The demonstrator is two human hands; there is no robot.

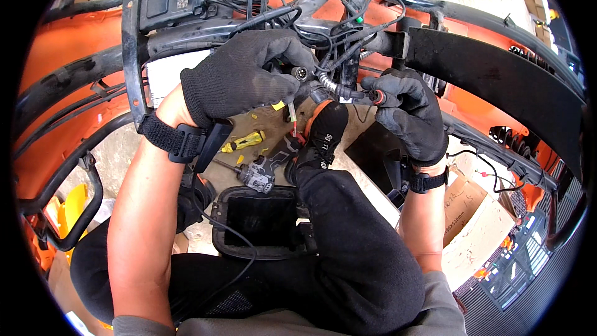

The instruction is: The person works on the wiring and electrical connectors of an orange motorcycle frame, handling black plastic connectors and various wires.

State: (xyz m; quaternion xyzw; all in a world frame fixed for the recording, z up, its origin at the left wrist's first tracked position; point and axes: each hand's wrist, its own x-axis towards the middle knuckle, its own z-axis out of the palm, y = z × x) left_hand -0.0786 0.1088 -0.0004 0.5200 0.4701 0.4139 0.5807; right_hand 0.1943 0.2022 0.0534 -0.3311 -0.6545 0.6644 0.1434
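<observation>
My left hand [249,74], in a black work glove, pinches a round black cable connector [300,73] whose pin face shows between thumb and fingers. To its right, my gloved right hand [407,109] is closed on another cable connector [376,96], this one with an orange-red ring at its end. The two connectors are apart. Between the hands runs a cable in a light spiral sleeve [326,81]. Above them a bundle of black cables [345,40] hangs on the dark tubular frame [249,34].
On the floor below lie a yellow-handled screwdriver [245,142], a grey power driver [258,174] and an open black bin [264,252]. A black control box [171,3] is mounted on the frame at upper left. Orange panels [81,50] surround the frame. A cardboard box [476,214] stands right.
</observation>
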